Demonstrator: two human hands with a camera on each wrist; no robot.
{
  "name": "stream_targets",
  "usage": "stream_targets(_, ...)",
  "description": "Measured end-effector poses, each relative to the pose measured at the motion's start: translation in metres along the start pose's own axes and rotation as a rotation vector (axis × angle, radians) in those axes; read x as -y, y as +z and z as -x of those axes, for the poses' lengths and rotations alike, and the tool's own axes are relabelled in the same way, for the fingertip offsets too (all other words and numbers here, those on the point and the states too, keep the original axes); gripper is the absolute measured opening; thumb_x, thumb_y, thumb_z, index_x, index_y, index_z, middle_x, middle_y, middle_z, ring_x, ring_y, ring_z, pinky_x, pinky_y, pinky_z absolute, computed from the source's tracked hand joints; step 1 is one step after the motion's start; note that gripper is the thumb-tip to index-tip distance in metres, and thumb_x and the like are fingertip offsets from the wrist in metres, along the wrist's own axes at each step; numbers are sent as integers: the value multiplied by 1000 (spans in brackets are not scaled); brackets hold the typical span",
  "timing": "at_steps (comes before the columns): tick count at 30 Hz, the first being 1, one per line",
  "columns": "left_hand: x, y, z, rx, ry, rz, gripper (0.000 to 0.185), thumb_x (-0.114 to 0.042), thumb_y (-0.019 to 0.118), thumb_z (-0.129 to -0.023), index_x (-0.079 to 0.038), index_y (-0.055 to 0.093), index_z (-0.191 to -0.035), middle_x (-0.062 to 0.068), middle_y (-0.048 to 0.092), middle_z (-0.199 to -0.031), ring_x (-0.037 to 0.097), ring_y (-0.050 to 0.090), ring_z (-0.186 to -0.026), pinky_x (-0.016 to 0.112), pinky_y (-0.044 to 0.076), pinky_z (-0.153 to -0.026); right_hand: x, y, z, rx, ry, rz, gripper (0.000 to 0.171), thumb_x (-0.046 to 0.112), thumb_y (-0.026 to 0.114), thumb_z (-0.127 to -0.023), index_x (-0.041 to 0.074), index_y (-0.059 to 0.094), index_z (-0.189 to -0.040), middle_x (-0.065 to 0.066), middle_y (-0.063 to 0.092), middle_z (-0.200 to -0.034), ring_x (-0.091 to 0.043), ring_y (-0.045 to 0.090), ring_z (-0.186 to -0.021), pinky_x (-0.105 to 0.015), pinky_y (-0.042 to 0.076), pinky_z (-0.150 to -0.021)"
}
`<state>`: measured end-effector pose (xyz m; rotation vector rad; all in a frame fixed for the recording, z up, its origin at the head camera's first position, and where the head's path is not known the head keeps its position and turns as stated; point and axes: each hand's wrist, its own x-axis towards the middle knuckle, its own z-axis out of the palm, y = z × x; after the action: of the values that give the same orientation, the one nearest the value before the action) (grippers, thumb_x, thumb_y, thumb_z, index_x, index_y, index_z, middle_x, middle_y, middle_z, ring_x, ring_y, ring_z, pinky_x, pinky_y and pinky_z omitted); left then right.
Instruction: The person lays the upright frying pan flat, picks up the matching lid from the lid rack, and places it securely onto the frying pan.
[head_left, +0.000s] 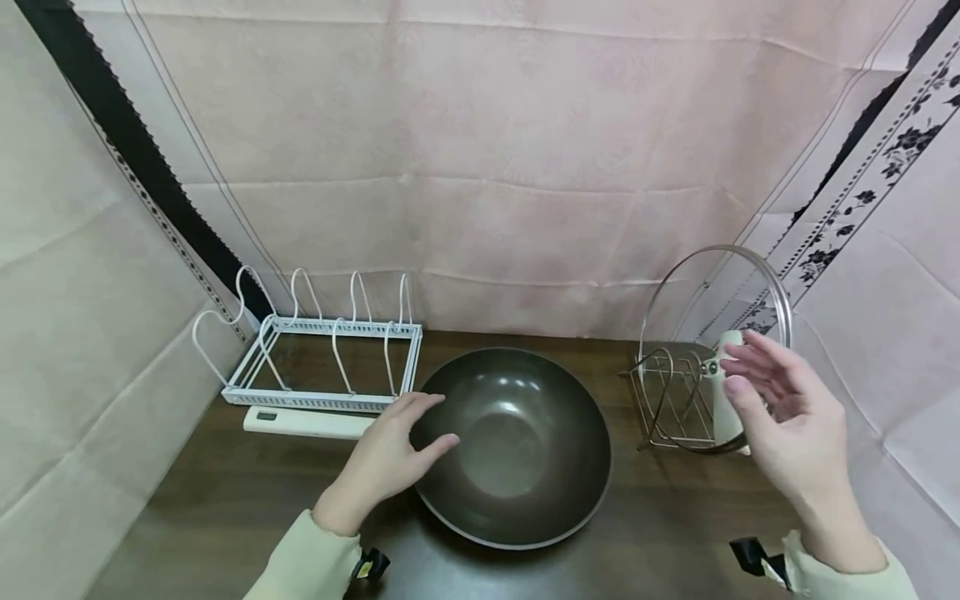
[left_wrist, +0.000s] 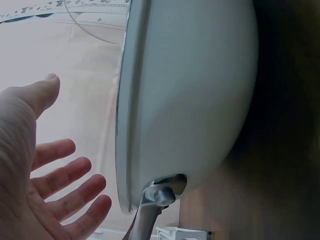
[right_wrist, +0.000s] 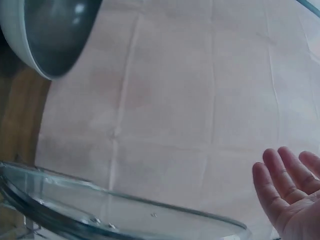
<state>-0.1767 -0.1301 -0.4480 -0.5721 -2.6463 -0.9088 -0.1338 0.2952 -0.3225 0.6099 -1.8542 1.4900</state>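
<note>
A dark-coated wok (head_left: 510, 450) with a pale outer wall (left_wrist: 195, 95) sits on the wooden table, its white handle (head_left: 307, 422) pointing left. Over the wok's left rim, near the handle, my left hand (head_left: 386, 450) hovers with fingers spread and holds nothing. In the left wrist view, that hand (left_wrist: 30, 170) shows apart from the wok wall. At the right, a glass lid (head_left: 778, 304) with a metal rim and a white knob (head_left: 724, 408) stands on edge in a wire rack (head_left: 686, 442). My right hand (head_left: 787, 417) is beside the lid, fingers loosely bent and without anything in them.
A white dish rack (head_left: 300, 401) with upright loops stands at the back left, behind the wok handle. Pale cloth walls (head_left: 510, 167) enclose the back and both sides. Bare wood table (head_left: 225, 508) extends in front.
</note>
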Motion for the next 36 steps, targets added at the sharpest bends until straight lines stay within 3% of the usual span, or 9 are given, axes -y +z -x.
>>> stream_targets(4, -2, 3, 2, -7, -11, 12, 64, -60, 64, -84, -21, 57, -134, -4, 55, -127, 18, 53, -119, 42, 44, -96, 4, -9, -7, -127, -68, -190, 45, -19, 59, -82, -21, 47, -125, -26, 64, -112, -24, 66, -96, -23, 50, -86)
stream_targets(10, -6, 8, 1, 1, -14, 30, 67, -62, 63, -84, -21, 55, -136, -5, 55, -127, 17, 55, -117, 41, 44, -96, 6, -24, -14, -338, -120, -286, 38, -14, 62, -83, -22, 51, -118, -27, 66, -102, -27, 67, -87, -25, 52, -81)
stream_targets(16, -14, 12, -5, 10, 20, 27, 68, -64, 61, -84, -22, 55, -137, -7, 55, -128, 14, 55, -116, 40, 46, -94, -6, -48, -11, -404, -40, -65, 34, -8, 55, -91, -13, 53, -124, -20, 65, -106, -20, 67, -89, -20, 50, -81)
stream_targets(19, -19, 14, -8, 14, 51, 23, 67, -64, 62, -84, -23, 55, -136, -9, 55, -128, 12, 54, -117, 37, 46, -94, -13, -57, -9, -445, 45, -21, 33, -3, 57, -93, -9, 54, -126, -19, 64, -107, -19, 67, -89, -18, 51, -80)
stream_targets(24, -25, 18, -13, 13, 79, -5, 65, -60, 66, -83, -25, 55, -136, -12, 55, -128, 7, 54, -116, 33, 47, -92, -28, -65, -6, -516, 190, -36, 32, 4, 60, -94, -6, 57, -124, -17, 66, -104, -18, 68, -84, -19, 52, -74)
stream_targets(26, -28, 20, -14, 19, 82, -12, 65, -60, 66, -83, -25, 54, -137, -12, 55, -128, 6, 52, -118, 32, 46, -94, -35, -67, -4, -512, 233, -56, 34, 5, 60, -94, -5, 56, -126, -16, 67, -106, -17, 69, -85, -19, 52, -74)
stream_targets(29, -34, 22, -18, 31, 78, -13, 70, -64, 63, -83, -26, 51, -139, -11, 54, -132, 6, 49, -122, 33, 43, -97, -43, -72, -2, -461, 328, -79, 41, 9, 58, -97, 0, 50, -136, -15, 63, -120, -16, 66, -101, -18, 51, -79)
stream_targets(33, -46, 22, -25, 65, 64, 14, 78, -69, 58, -83, -28, 42, -146, -6, 48, -142, 12, 43, -130, 38, 37, -104, -52, -79, 4, -303, 421, -165, 51, 17, 47, -102, 8, 31, -150, -13, 45, -145, -15, 53, -123, -15, 46, -87)
stream_targets(36, -56, 23, -30, 91, 53, 27, 83, -72, 55, -82, -30, 33, -150, -5, 42, -147, 14, 37, -135, 42, 32, -107, -62, -83, 9, -200, 428, -279, 54, 18, 42, -104, 8, 21, -154, -11, 39, -149, -12, 52, -122, -17, 46, -88)
